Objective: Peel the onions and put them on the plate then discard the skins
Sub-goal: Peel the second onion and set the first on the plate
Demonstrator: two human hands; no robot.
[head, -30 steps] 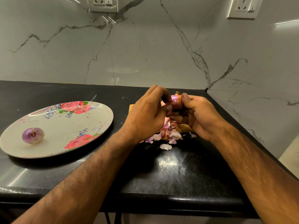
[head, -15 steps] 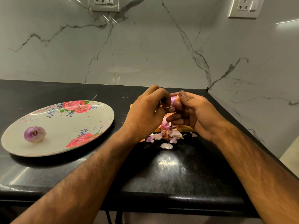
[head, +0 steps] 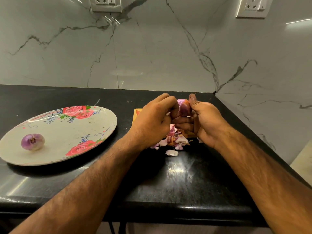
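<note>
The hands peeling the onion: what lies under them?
Pink and white onion skins on the black counter, plus an orange board's corner. The left hand and right hand cover the rest.

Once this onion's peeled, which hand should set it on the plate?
Left, probably. The plate lies left of both hands; the left hand, fingers on the onion, sits between onion and plate. The right hand grips the onion too, but would have to reach across the left arm.
</note>
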